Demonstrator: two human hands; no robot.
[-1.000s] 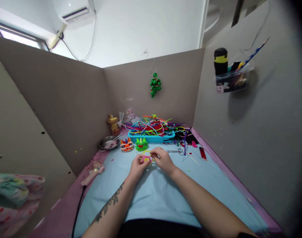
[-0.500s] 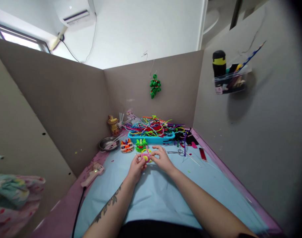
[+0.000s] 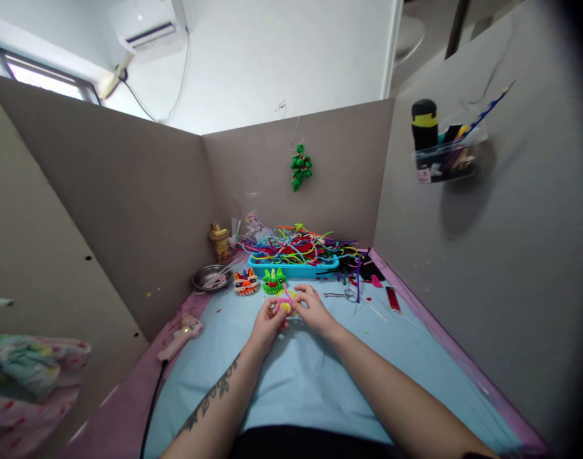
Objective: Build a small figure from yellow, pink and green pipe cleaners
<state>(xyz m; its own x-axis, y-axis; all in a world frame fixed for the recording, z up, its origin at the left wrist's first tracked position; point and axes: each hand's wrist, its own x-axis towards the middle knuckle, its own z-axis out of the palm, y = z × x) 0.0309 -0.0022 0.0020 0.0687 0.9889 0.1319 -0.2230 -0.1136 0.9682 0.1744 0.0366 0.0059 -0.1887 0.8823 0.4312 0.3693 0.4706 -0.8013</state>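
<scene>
Between my two hands is a small pink and yellow pipe-cleaner piece [image 3: 286, 306], held just above the blue cloth. My left hand [image 3: 267, 322] pinches its left side, with thumb and fingers closed on it. On the other side, my right hand [image 3: 314, 310] grips the right edge between thumb and fingers. A pink strand stands up from the piece's top. Close behind sit a green pipe-cleaner lion head [image 3: 274, 281] and an orange and white one [image 3: 246, 282]. Scissors [image 3: 342, 294] lie to the right of my right hand.
A blue tray [image 3: 291, 270] heaped with coloured pipe cleaners stands at the back. To the left are a metal bowl [image 3: 211, 278] and a corded pink glue gun [image 3: 181, 338]. Grey partitions [image 3: 291, 204] enclose the table; a plastic bin [image 3: 447, 162] hangs on the right one.
My right fingers have drawn in closer onto the pink and yellow piece. The piece is turned slightly, showing more of its yellow centre. The view has shifted slightly.
</scene>
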